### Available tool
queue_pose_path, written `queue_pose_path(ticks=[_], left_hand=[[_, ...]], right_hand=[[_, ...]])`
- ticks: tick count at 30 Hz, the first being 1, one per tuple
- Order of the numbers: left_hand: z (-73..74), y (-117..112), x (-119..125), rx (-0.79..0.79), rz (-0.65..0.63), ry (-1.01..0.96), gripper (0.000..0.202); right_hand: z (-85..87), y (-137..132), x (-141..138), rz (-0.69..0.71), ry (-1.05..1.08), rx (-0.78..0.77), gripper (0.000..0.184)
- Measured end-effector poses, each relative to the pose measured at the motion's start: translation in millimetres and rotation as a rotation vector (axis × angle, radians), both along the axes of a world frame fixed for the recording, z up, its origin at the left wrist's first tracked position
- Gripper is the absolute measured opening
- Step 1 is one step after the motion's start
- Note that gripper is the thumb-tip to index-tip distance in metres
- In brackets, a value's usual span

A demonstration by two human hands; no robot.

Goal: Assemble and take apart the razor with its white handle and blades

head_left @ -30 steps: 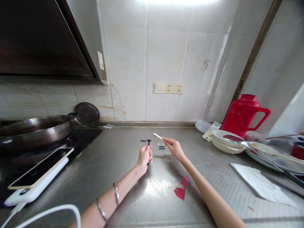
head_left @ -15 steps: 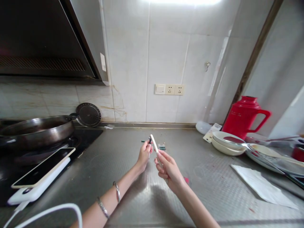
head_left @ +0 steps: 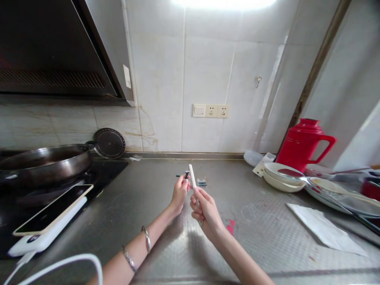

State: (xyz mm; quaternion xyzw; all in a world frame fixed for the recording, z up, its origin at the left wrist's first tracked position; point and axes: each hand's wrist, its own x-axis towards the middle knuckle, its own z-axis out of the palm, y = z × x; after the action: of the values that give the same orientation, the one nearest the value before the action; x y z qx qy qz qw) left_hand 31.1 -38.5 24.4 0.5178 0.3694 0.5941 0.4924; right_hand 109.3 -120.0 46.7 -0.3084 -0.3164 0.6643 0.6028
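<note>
Left hand: the left hand (head_left: 180,193) is closed in a fist around a small black tool (head_left: 187,174); only the tool's head shows, above the fingers.
Right hand: the right hand (head_left: 204,209) has its fingers curled round the lower end of a slim white stick (head_left: 192,178).
Where they are: both are held at the centre of the frame, above the grey steel counter (head_left: 142,206).
Key relation: the stick's free tip lies just right of the tool's head; whether they touch cannot be told.
Long axis: the stick runs nearly upright in the frame, leaning a little to the upper left, from the right hand toward the tool. The tool's handle is hidden in the fist.
Nearer hand: the 2 hands are side by side, the left slightly farther up the frame.
On the counter behind: a small teal piece (head_left: 178,175) lies left of the tool's head, and a small flat blue-and-white packet (head_left: 202,182) lies right of the stick.
Below the hands: a torn red scrap (head_left: 230,227) lies lower right of centre.
Writing: the packet, the white sticker (head_left: 126,76) on the hood edge at upper left and the white box (head_left: 263,165) beside the red plastic jug (head_left: 303,142) are all too small to read; no brand is legible.
</note>
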Motion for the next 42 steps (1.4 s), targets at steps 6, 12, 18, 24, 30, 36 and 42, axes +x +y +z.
queue_pose_path(ticks=[6,12,18,24,30,36,42], left_hand=[[-4.4,1,0,-0.019,-0.022,-0.028,0.016],[-3.4,-1,2,-0.066,-0.023,-0.034,0.017],[-3.1,4,-1,-0.043,0.001,-0.061,0.024],[-3.7,4,-1,-0.037,0.007,-0.046,0.021],[-5.2,5,-5,-0.030,-0.017,-0.083,0.026],[-8.7,11,-3,-0.009,0.030,-0.054,0.023],[-10.4,15,-5,-0.022,0.042,-0.071,0.023]], right_hand=[[-1.2,-3,-6,0.066,0.058,-0.112,0.041],[3.1,0,-6,0.030,0.128,-0.112,0.041],[-8.3,-4,-9,0.059,0.066,-0.138,0.041],[3.0,3,-6,0.014,0.068,-0.093,0.041],[-5.0,1,-12,0.085,0.031,-0.114,0.042],[3.3,9,-2,0.024,0.066,-0.114,0.041],[-6.3,5,-2,0.078,0.019,-0.142,0.043]])
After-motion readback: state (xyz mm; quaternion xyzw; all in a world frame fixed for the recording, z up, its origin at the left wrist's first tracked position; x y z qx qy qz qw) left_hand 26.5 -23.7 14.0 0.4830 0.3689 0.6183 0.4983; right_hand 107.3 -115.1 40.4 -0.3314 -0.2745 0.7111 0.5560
